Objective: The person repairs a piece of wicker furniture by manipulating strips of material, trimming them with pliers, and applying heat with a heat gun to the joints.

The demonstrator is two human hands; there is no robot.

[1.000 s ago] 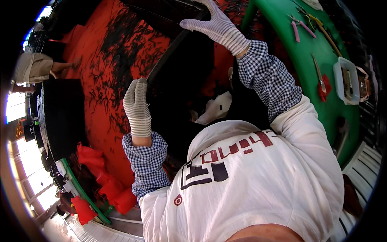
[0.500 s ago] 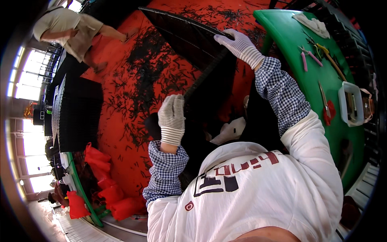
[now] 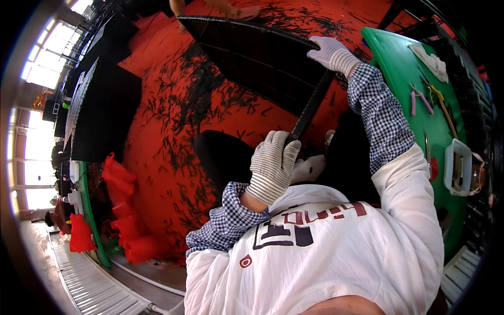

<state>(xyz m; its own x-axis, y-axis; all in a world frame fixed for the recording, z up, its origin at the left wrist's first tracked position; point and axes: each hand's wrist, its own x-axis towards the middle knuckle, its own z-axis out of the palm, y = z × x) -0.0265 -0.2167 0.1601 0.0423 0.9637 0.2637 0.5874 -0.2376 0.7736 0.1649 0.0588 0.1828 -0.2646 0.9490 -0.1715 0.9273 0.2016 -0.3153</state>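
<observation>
Above the red floor (image 3: 157, 157), my left hand (image 3: 273, 165) is clamped on the near corner of the black mesh panel (image 3: 252, 58) and my right hand (image 3: 331, 52) grips its far edge, keeping it level; pliers (image 3: 420, 100) lie apart.

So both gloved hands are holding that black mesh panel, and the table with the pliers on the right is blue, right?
Not quite: the table is green, not blue, as the head view shows. The left hand and right hand do hold the black mesh panel, and the pliers lie there.
</observation>
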